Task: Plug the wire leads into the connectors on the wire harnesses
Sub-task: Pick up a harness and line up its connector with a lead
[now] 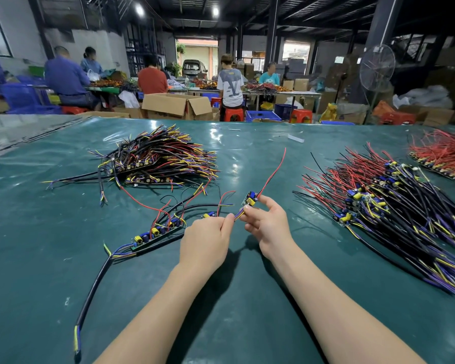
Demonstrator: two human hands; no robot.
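The small circuit board (250, 200) was in the air just above the tabletop (247, 306), between my two hands and slightly toward the right one, with its red wire (273, 172) rising away from me. My right grip (268, 223) pinched the purple and yellow leads (239, 214) just below the board, forefinger stretched out beside it. My left grip (206, 239) was curled and pinched toward the same leads from the other side; my own knuckles hid what its fingertips held, and I could not tell whether the ends were touching. Printing on the board's parts was too small to read. Just left of my left hand a row of joined boards (156, 233) lay on the tabletop, partly covered by my hand at its near end. A black cable (93, 282) ran from it toward me and was cut off at the lower edge. Farther out lay a tangled heap of harnesses (163, 158) on the left and a blurred heap of loose boards (384, 206) on the right. A red-wired pile (447, 153) was cropped by the right edge.
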